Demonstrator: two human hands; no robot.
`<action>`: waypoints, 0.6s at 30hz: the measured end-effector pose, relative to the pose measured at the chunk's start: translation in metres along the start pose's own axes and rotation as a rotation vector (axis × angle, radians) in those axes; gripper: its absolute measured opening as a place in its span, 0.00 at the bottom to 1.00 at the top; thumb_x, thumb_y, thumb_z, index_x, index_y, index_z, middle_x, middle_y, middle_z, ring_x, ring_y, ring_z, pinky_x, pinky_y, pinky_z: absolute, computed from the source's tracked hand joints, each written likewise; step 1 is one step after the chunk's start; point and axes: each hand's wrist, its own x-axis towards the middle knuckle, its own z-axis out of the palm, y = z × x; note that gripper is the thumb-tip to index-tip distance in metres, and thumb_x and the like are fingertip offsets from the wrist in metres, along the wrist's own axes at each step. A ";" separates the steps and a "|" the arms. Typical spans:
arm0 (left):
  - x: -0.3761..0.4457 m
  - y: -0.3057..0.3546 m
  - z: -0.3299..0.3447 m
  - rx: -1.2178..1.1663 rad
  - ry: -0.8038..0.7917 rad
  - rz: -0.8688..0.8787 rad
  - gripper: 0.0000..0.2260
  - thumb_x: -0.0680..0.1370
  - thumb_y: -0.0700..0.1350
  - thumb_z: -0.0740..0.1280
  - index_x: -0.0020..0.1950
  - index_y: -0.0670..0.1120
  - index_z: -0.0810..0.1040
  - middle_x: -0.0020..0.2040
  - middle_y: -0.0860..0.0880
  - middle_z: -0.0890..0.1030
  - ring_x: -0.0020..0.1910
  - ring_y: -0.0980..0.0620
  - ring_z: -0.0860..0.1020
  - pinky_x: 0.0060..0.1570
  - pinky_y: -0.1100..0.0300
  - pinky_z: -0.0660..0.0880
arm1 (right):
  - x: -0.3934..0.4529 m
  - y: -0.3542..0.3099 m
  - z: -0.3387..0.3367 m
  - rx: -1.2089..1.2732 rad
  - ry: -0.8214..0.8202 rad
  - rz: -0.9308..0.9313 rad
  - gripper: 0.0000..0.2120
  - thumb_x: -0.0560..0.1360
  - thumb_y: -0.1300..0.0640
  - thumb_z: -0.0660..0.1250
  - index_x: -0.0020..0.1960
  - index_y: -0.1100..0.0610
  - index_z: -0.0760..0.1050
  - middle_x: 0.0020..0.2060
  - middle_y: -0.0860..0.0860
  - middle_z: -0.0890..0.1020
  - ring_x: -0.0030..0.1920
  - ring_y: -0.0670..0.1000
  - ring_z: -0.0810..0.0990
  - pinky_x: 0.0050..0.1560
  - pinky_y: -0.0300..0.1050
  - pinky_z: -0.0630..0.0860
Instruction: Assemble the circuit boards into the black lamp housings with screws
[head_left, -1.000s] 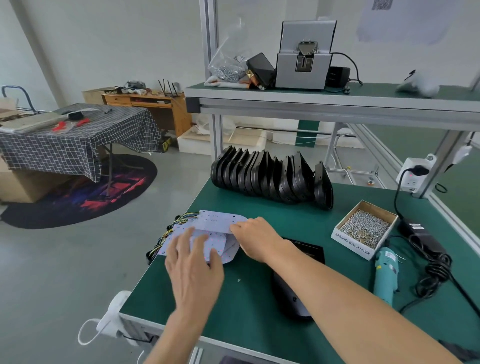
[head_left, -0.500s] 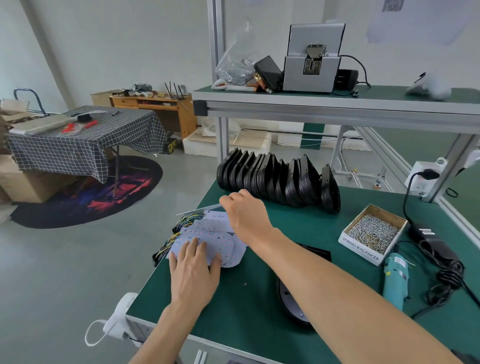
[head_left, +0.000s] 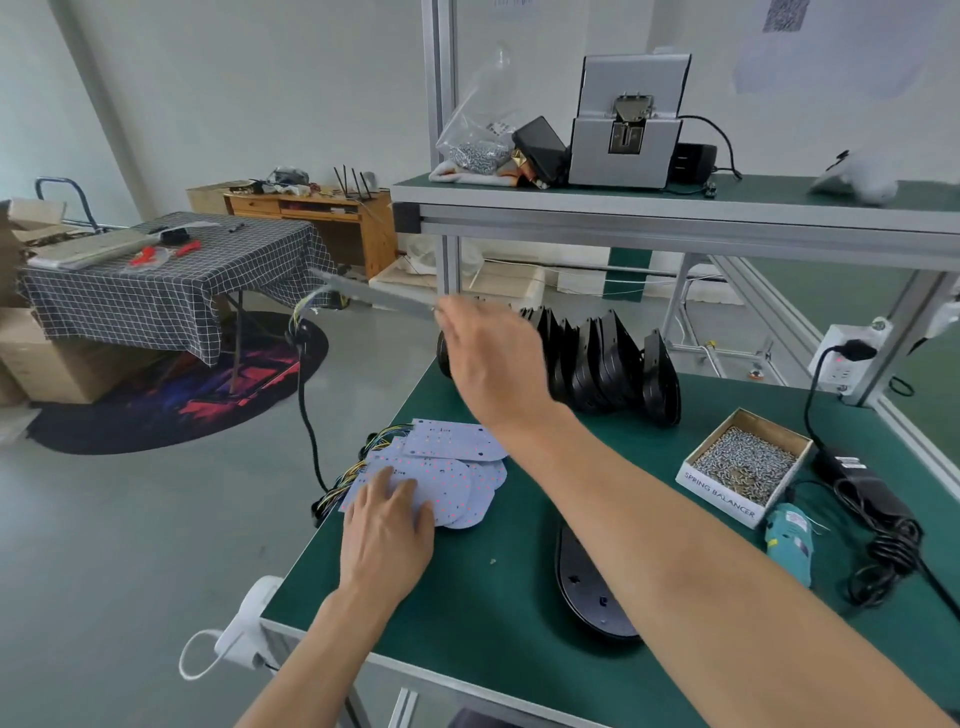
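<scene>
The right hand is up in the air over the far left part of the green table. Its grip is pinched on the edge of one circuit board. That board is blurry and sticks out to the left, and a black cable with colored wires hangs down from it past the table's left edge.

The left hand lies flat, its grip apart, fingers straight, pressing on the pile of circuit boards at the near left of the table.

One black lamp housing lies on the table just right of the pile, partly under the right arm. A row of black lamp housings stands on edge at the far side, behind the right hand.

To the right is a small cardboard box of screws. A teal electric screwdriver lies just near it. A black power adapter with its coiled cord is further right.
</scene>
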 end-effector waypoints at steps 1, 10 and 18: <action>0.000 0.000 0.000 -0.033 0.014 -0.011 0.12 0.76 0.38 0.74 0.58 0.35 0.83 0.66 0.32 0.76 0.60 0.29 0.78 0.58 0.40 0.77 | 0.003 0.002 -0.011 0.019 0.079 0.005 0.03 0.79 0.66 0.70 0.46 0.62 0.80 0.33 0.56 0.80 0.35 0.60 0.76 0.31 0.49 0.70; 0.028 -0.003 -0.048 -0.444 0.509 -0.406 0.32 0.74 0.45 0.78 0.72 0.40 0.67 0.67 0.39 0.67 0.65 0.39 0.68 0.65 0.47 0.68 | 0.029 0.015 -0.134 0.211 0.527 0.071 0.10 0.85 0.58 0.64 0.50 0.59 0.82 0.33 0.45 0.77 0.30 0.49 0.75 0.29 0.38 0.68; 0.087 -0.002 -0.104 -0.385 0.388 -0.332 0.20 0.84 0.53 0.63 0.41 0.41 0.83 0.38 0.40 0.83 0.45 0.35 0.81 0.50 0.50 0.74 | 0.029 0.035 -0.203 0.201 0.676 0.221 0.10 0.86 0.51 0.63 0.46 0.49 0.74 0.32 0.39 0.75 0.33 0.49 0.81 0.33 0.58 0.78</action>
